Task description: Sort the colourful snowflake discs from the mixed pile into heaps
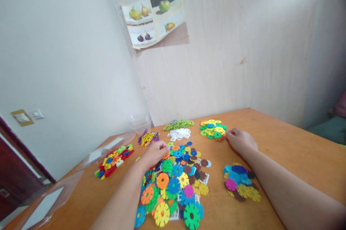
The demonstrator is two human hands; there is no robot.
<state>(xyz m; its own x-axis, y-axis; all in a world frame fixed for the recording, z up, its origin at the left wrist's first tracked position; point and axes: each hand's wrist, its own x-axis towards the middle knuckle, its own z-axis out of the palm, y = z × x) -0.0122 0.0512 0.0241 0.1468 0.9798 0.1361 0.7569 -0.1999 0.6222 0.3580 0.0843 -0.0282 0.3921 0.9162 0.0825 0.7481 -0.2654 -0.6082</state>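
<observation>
My left hand (155, 152) rests on the far edge of a big heap of coloured snowflake discs (175, 183) in the middle of the wooden table (292, 150), fingers curled and pinching an orange disc (165, 156). My right hand (240, 140) lies further right, fingers curled, its tips at a red piece on the right edge of a small pile of yellow, green and red discs (213, 129). Whether it grips the piece is unclear. A separate pile of blue, pink, yellow and brown discs (240, 183) lies under my right forearm.
Smaller sorted piles sit near the wall: green pieces (178, 124), white pieces (180, 134), purple-yellow pieces (148, 137), and red-yellow-blue pieces (115, 159). A clear tub (140, 122) and clear lids (108, 147) lie at the left. A fruit picture (154, 17) hangs on the wall.
</observation>
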